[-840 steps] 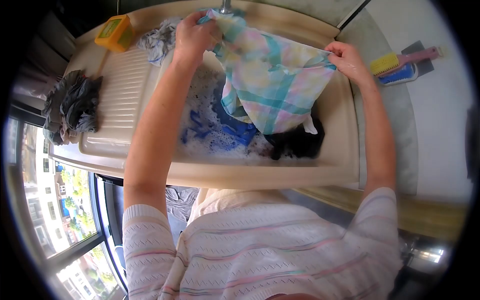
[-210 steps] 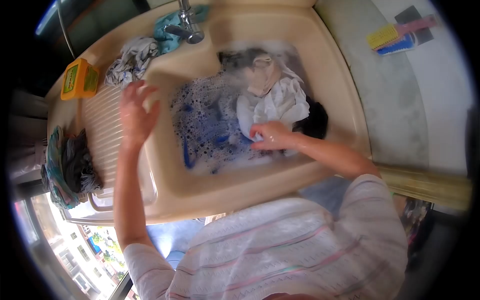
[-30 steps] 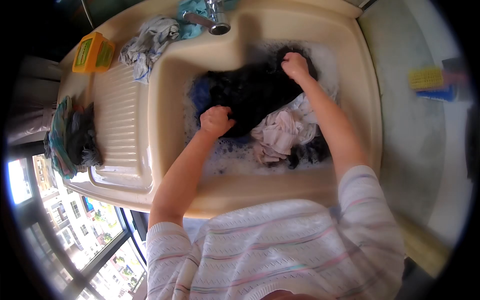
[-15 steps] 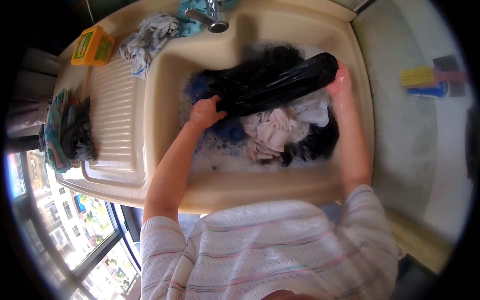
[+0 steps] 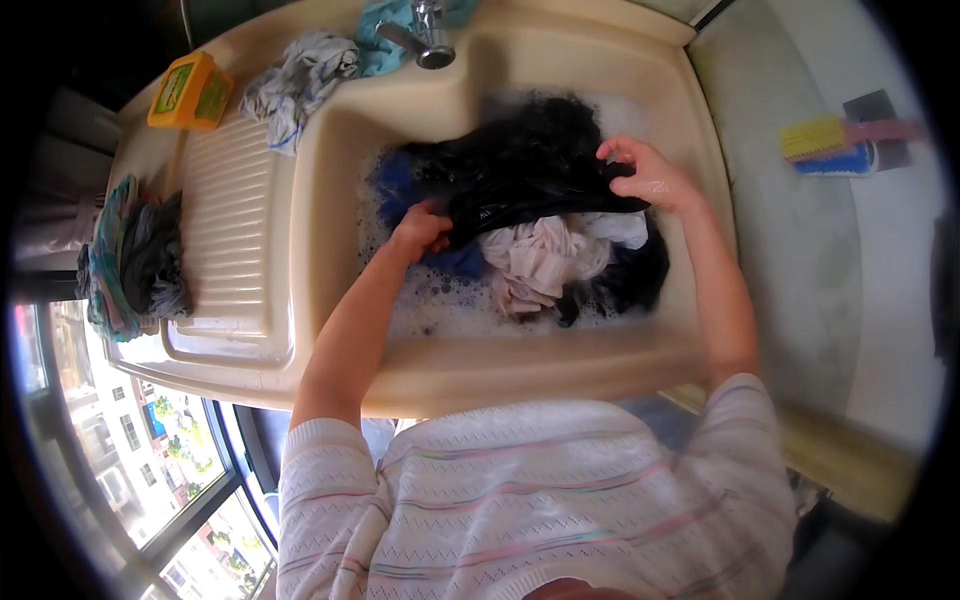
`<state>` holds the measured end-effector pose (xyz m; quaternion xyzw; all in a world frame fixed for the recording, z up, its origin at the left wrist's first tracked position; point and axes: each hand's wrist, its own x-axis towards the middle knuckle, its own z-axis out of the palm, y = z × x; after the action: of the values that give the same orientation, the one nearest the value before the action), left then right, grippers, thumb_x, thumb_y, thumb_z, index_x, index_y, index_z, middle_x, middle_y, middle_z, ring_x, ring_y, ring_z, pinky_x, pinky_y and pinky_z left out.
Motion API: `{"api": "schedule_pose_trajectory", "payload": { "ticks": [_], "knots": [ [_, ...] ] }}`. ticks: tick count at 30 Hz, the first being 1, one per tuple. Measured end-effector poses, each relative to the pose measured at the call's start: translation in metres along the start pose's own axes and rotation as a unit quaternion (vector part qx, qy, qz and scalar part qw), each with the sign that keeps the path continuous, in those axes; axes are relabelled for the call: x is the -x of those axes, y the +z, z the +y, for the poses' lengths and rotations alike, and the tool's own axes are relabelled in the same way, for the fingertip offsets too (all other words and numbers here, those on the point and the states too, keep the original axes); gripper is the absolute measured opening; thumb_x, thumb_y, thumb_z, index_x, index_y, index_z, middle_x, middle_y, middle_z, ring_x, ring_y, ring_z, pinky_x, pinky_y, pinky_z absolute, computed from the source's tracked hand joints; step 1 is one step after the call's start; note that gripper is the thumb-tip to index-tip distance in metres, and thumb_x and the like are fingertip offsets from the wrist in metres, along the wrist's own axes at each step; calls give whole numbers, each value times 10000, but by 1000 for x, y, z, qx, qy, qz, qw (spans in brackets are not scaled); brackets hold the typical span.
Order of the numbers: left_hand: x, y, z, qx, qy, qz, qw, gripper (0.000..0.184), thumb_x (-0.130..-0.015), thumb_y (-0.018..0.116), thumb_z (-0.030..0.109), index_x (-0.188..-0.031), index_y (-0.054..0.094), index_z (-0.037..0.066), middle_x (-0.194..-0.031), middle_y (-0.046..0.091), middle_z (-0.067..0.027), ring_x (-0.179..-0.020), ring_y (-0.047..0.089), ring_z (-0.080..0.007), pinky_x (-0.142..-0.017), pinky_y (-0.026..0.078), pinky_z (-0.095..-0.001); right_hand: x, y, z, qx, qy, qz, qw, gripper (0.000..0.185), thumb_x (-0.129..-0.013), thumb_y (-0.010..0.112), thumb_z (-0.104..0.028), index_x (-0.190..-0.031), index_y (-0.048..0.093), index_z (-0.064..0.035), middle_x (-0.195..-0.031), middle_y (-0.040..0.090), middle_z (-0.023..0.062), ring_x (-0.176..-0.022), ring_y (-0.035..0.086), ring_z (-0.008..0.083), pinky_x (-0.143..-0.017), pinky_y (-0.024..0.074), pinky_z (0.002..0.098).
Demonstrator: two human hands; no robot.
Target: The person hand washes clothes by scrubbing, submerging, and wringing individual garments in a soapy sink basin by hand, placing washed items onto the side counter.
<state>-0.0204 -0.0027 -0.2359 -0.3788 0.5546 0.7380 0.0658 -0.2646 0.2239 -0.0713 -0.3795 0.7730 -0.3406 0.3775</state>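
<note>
A wet black garment (image 5: 520, 165) lies bunched in soapy water across the upper half of the sink basin (image 5: 335, 250). My left hand (image 5: 422, 232) is closed on its left end. At the right end, my right hand (image 5: 655, 178) is held with thumb and fingers curved and apart, just over the black cloth; the thumb may touch it. Below lies a pale pink and white cloth (image 5: 540, 260). More black fabric (image 5: 640, 275) floats to its right, and blue cloth (image 5: 455, 262) shows near my left hand, partly under the black garment.
A metal faucet (image 5: 432, 45) stands at the back, with a teal cloth (image 5: 385, 50) and a crumpled grey-white cloth (image 5: 305, 80) beside it. Left are a yellow-orange container (image 5: 190, 92), the ribbed washboard (image 5: 225, 230) and folded dark clothes (image 5: 155, 260). Brushes (image 5: 830, 145) are at the right.
The right end of the black garment has come down from a raised, stretched position into the basin. My right hand has moved left and opened; my left hand still grips the cloth.
</note>
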Motion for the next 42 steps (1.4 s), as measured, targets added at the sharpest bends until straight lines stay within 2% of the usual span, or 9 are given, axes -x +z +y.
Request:
{"api": "schedule_pose_trajectory", "payload": {
  "ticks": [5,9,16,18,19,25,30,36,42],
  "knots": [
    [13,16,17,-56,-8,-20,998,320,-659,677,105,-961,592,40,-735,623,-103,-561,582,-199,-466,441,-311,-1,-4,33,94,-45,152,983,253,-618,564,-11,-868,584,-42,-730,558,38,-682,522,146,-676,431,260],
    [5,-11,34,-357,101,225,901,342,-553,716,182,-880,659,98,-881,644,-127,-875,608,-257,-810,459,-313,-2,-39,23,94,-108,362,921,194,-686,548,-38,-870,610,-46,-722,608,52,-642,564,154,-601,457,273],
    [73,-61,146,-396,276,417,770,279,-625,666,192,-880,644,81,-835,637,-155,-841,602,-299,-741,465,-366,8,-73,-72,-44,-114,439,890,174,-768,538,-72,-935,589,-72,-734,577,21,-558,539,108,-441,472,238],
    [96,-67,183,-247,234,374,863,282,-611,656,175,-870,645,62,-798,640,-154,-750,614,-284,-713,464,-351,7,-86,-89,-40,-107,443,889,195,-790,517,-97,-975,577,-79,-793,574,19,-596,537,112,-458,477,244],
    [88,-86,189,-321,342,412,781,281,-620,634,158,-878,645,47,-705,632,-139,-606,613,-230,-625,475,-331,8,-93,-97,-35,-91,435,895,220,-803,499,-116,-1009,568,-85,-847,576,16,-640,538,114,-480,477,248],
    [162,-75,255,-136,433,300,839,384,-672,579,57,-1037,560,-59,-582,554,-82,-435,500,-121,-420,405,-245,9,-119,-132,-65,-91,457,883,208,-785,433,-119,-945,557,-72,-758,577,58,-580,561,166,-508,491,315],
    [183,-58,262,-20,438,280,854,448,-680,593,10,-1113,504,-60,-607,537,-61,-469,494,-113,-398,366,-214,11,-111,-151,-65,-119,479,867,218,-775,418,-114,-939,555,-68,-747,573,68,-530,553,177,-465,494,323],
    [94,-51,171,-311,280,289,861,286,-585,668,137,-851,647,35,-734,641,-104,-674,606,-199,-665,478,-308,-70,-30,-39,-191,-6,386,903,241,-823,499,-193,-980,570,-24,-766,581,105,-564,588,207,-412,504,324],
    [-6,-2,44,-452,94,263,847,295,-669,609,155,-958,614,93,-978,604,-164,-924,575,-312,-802,461,-393,-132,122,83,255,27,260,931,218,-789,480,-121,-993,554,-98,-952,587,185,-889,567,360,-767,464,427]
  ]
}}
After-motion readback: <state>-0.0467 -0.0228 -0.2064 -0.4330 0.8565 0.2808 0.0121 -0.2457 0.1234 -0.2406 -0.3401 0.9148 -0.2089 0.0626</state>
